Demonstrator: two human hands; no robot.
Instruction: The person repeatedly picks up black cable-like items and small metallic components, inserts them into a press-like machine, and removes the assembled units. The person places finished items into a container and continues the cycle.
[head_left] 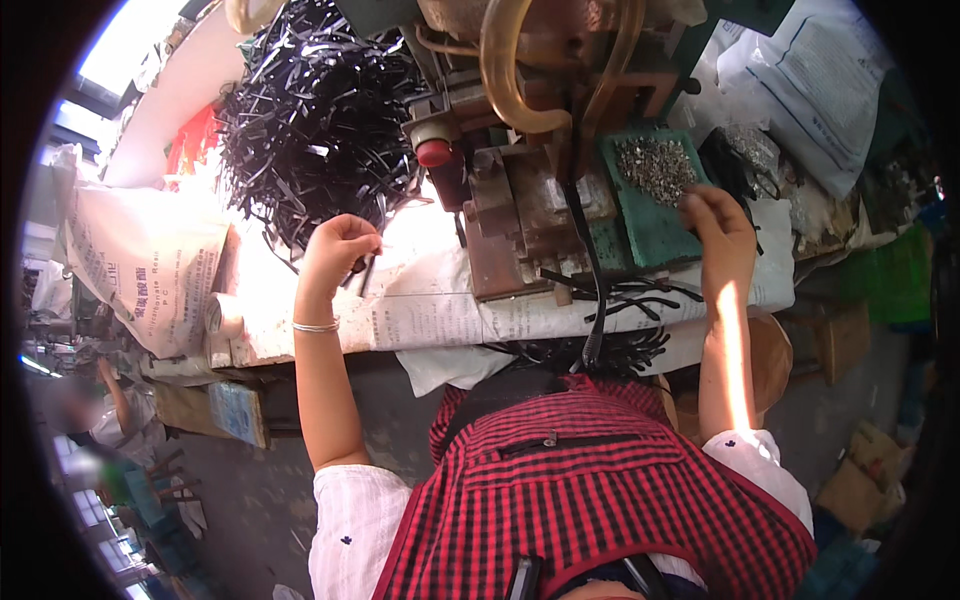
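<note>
My left hand (338,255) is closed, with thumb and fingers pinched on a thin black glasses temple (367,274) whose end sticks out below. It is just in front of a large heap of black glasses temples (315,120). My right hand (722,225) is at the right edge of a green tray (645,230), its thumb and fingertips pressed together. Whatever is between them is too small to make out. A pile of tiny metal parts (655,168) lies in the tray. Between my hands stands a worn metal bench machine (535,200).
The machine carries a red button (433,152) and a curved yellowish hose (500,70). More black temples (640,300) lie at the table's front edge. White sacks (145,255) stand left, another bag (815,90) back right. A person (115,415) is at far left.
</note>
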